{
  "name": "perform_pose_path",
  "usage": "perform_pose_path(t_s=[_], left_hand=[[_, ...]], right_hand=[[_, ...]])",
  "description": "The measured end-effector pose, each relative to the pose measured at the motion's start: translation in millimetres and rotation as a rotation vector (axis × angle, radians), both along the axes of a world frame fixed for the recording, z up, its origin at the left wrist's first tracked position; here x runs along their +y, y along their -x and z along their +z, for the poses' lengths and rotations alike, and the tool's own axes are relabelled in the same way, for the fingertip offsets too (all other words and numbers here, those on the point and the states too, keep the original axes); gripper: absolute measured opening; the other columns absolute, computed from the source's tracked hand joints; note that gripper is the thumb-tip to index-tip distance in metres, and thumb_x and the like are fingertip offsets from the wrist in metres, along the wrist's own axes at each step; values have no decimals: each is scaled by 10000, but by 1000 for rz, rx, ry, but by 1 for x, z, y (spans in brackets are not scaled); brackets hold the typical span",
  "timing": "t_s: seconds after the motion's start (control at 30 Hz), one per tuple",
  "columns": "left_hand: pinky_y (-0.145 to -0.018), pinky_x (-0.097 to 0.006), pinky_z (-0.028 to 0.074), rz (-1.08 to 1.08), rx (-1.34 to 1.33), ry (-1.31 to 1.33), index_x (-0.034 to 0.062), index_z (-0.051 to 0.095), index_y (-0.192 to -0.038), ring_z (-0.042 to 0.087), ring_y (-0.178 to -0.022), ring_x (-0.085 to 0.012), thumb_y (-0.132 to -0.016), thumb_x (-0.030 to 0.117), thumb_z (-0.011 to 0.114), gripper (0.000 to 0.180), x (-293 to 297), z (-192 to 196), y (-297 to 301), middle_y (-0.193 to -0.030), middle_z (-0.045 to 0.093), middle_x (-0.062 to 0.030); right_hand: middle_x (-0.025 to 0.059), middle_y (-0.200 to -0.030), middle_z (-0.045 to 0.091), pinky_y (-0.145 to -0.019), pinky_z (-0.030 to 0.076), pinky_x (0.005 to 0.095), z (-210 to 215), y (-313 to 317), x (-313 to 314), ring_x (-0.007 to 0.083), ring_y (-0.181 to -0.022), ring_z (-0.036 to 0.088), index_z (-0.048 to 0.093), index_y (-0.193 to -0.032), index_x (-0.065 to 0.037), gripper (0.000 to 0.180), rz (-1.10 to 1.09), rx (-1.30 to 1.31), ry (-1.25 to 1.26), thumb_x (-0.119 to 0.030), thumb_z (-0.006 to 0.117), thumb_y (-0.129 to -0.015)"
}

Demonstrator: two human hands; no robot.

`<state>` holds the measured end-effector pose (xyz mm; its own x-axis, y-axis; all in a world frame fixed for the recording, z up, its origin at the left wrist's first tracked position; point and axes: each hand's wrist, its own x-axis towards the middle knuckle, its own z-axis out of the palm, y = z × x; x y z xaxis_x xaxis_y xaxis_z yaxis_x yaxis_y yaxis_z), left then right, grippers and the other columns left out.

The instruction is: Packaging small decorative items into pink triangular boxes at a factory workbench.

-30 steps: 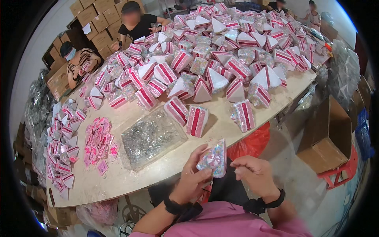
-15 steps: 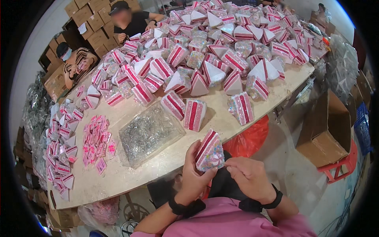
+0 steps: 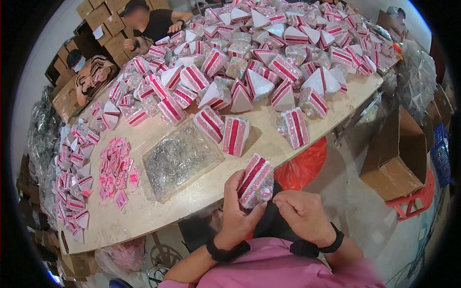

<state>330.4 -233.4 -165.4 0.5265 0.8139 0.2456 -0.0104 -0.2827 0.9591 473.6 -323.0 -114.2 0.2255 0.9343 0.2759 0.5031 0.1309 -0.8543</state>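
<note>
Above the table's front edge, my left hand (image 3: 237, 213) is wrapped round a toy cake slice (image 3: 257, 180) with pink, white and red layers and a glittery, speckled side. My right hand (image 3: 305, 216) is beside the slice's lower right corner, thumb and forefinger pinched together. Something thin and small seems to be between those fingertips, too tiny to name. Two more slices (image 3: 236, 136) stand just beyond my left hand. A clear shallow tray (image 3: 192, 178) of thin silvery metal pieces lies to their left.
A large heap of cake slices (image 3: 259, 86) covers the far table (image 3: 158, 223). Pink printed tags (image 3: 115, 168) and another row of slices (image 3: 74, 192) lie at left. Two people work across the table. A cardboard box (image 3: 396, 163) on a red stool (image 3: 418, 204) stands at right.
The slice has turned a little in my left hand, showing more of its layered side. My right hand has shifted slightly, still pinched. The far person in black has leaned left.
</note>
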Motion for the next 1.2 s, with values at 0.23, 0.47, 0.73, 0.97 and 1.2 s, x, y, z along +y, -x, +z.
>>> perform_pose_path(t_s=[0.23, 0.47, 0.73, 0.97, 1.2], left_hand=[[-1026, -350, 314, 30, 97, -245, -34, 263, -1340, 395, -1206, -249, -692, 21, 647, 755, 2, 2, 1, -1278, 365, -162], [-1017, -363, 321, 65, 159, -396, -42, 286, -1320, 408, -1186, -281, -674, 20, 665, 752, 6, 2, 1, -1261, 360, -181], [-994, -389, 338, 64, 155, -390, -31, 314, -1317, 421, -1173, -339, -695, 33, 698, 735, 7, 2, -2, -1261, 397, -221], [-1001, -393, 327, 54, 188, -487, -23, 325, -1305, 415, -1174, -342, -633, 9, 723, 781, 9, 1, -4, -1262, 394, -207], [-987, -413, 354, 34, 214, -504, -30, 295, -1328, 411, -1172, -381, -676, -3, 687, 761, 9, 2, -2, -1271, 384, -243]], right_hand=[[171, -797, 613, -629, 491, 372, -1, -2, 1, 333, -725, 615, 592, -877, 17, 106, -4, -45, -2, -43, 532, -814], [165, -761, 600, -603, 481, 381, -2, -2, 1, 334, -694, 605, 583, -855, 5, 81, -28, -60, 21, -42, 539, -806], [166, -791, 611, -623, 484, 381, -8, -4, 3, 337, -712, 608, 589, -866, 3, 87, -33, -55, 39, -37, 550, -799], [166, -807, 619, -625, 485, 376, -11, -4, 6, 334, -723, 614, 596, -881, 9, 102, -40, -96, 23, -28, 553, -796], [162, -754, 619, -589, 464, 317, -12, -6, 7, 254, -660, 617, 611, -891, 9, 112, -38, 231, 214, -26, 537, -814]])
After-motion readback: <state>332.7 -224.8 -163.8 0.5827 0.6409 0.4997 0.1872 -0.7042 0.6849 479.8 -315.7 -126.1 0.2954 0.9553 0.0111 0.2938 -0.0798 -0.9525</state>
